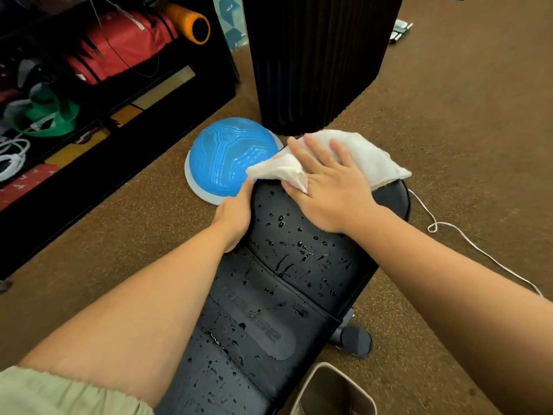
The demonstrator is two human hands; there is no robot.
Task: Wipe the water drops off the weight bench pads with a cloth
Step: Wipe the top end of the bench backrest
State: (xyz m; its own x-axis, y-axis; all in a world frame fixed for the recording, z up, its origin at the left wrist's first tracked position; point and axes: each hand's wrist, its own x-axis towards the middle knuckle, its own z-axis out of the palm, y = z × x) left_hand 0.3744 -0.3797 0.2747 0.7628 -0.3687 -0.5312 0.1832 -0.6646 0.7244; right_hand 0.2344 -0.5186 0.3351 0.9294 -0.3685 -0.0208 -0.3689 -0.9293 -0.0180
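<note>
**Cloth pressed to the far end of the wet pad**

The right hand lies flat, fingers spread, pressing a white crumpled cloth onto the black padded weight bench. The left hand grips the pad's left edge. Water drops dot the pad nearer the person. A blue dome-shaped balance trainer sits on the brown carpet beside the bench.

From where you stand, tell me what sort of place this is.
Probably a home gym or workout corner: a padded weight bench, a blue balance dome on the carpet, and a shelf holding green resistance bands and an orange foam roller.
</note>
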